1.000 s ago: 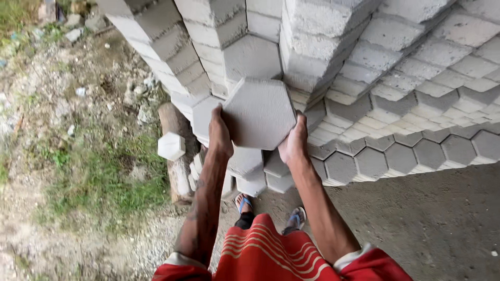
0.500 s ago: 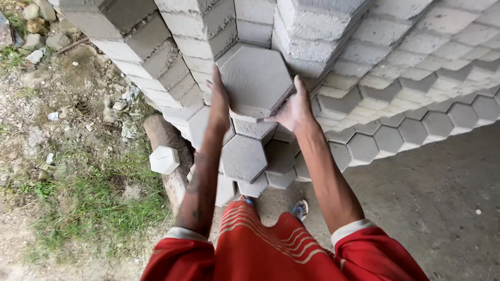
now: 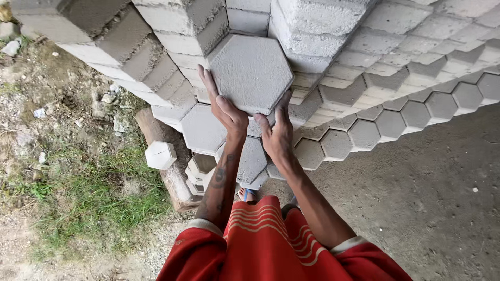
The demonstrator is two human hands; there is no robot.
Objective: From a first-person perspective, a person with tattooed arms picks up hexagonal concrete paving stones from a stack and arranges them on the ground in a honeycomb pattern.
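Stack (image 3: 323, 31): running off the top and right edges.
Feet (image 3: 249, 194): mostly hiding behind the shirt (image 3: 265, 239).
Log (image 3: 166, 161): far end disappearing under the stack.

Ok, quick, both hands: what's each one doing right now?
Left hand: holding the hexagonal concrete block from below.
Right hand: holding the same block's lower edge.

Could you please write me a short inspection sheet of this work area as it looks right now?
Surface: bare concrete floor on the right, grass patch and dirt on the left.
Job's things: grey hexagonal paver held up against the block stack.
Clutter: loose hexagonal block beside a wooden log; scattered stones.
Hands: left hand and right hand grip the paver's lower edges, fingers spread.
Cables: nothing seen.
Surroundings: stacked pavers fill the top of the view.
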